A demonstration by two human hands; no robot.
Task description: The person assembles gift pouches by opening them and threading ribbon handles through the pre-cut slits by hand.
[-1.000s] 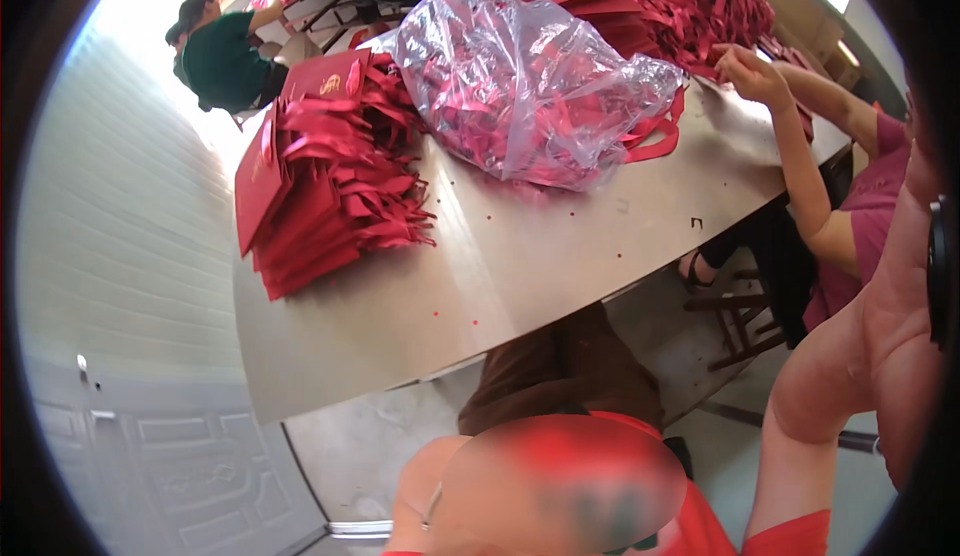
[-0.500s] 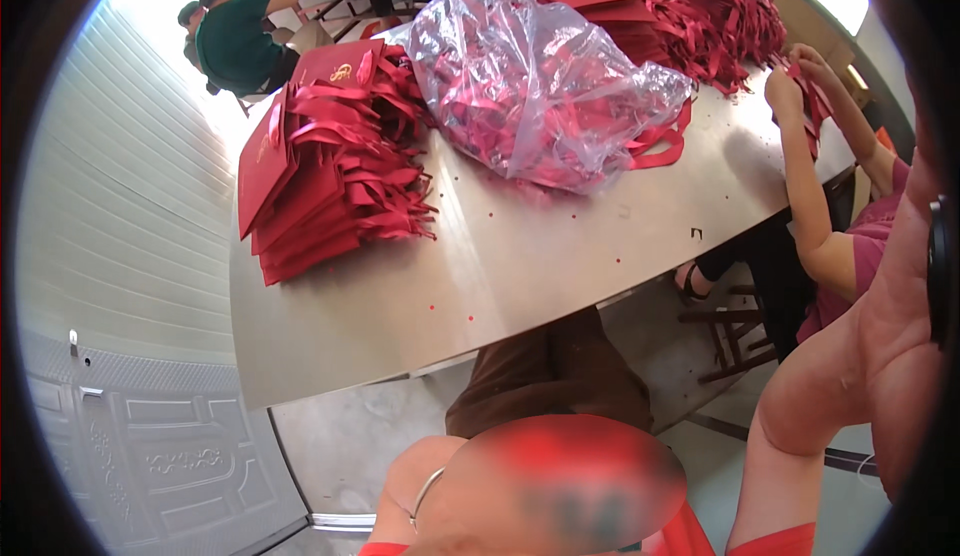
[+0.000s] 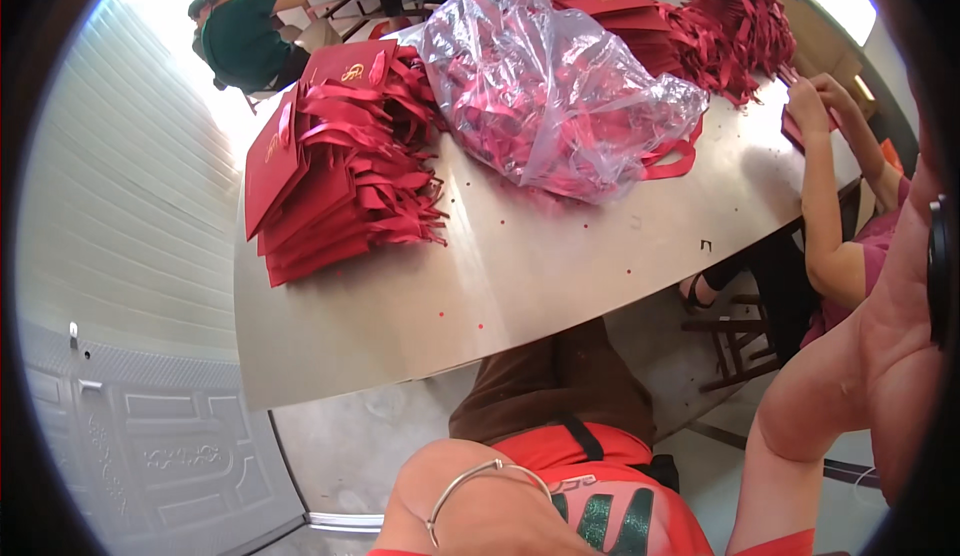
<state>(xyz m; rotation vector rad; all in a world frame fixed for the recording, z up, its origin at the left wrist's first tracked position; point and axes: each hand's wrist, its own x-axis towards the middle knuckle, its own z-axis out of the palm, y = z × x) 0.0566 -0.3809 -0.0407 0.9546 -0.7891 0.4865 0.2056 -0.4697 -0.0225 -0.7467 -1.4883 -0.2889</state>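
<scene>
Mostly glossy red ribbons (image 3: 385, 194) and crinkly plastic (image 3: 560, 96)

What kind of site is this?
Likely a small hand-assembly or packing workshop, judging by the stacked red ribbon-handled gift bags, the clear plastic sack of red ribboned goods, and a co-worker's hands busy at the metal-topped table.

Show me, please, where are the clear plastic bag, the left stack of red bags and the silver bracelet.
Clear plastic bag (image 3: 558, 101): head view, middle of its crumpled film.
Left stack of red bags (image 3: 335, 168): head view, middle of the stack.
Silver bracelet (image 3: 466, 476): head view, on its curved band.
</scene>
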